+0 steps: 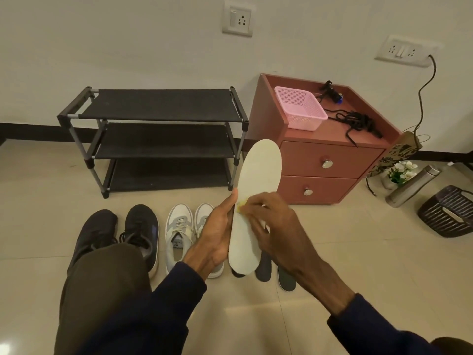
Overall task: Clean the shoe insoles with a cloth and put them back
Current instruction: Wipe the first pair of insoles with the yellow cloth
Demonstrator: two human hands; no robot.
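The left hand point(217, 234) gripped the cream insole point(258, 175) by its left edge, thumb laid up the rim, holding it above the floor with the toe end far. At near left stood the black shoes point(140, 226), then the white shoes point(179, 237). The right hand point(276, 226) curled its fingers over a yellow cloth point(242, 204), pressing it to the insole's middle. Dark insoles point(286, 280) lay on the floor below; a red cabinet point(330, 160) stood far right.

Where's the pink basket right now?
In the head view, the pink basket sits upper right, on the red-brown cabinet, left of the black cords.
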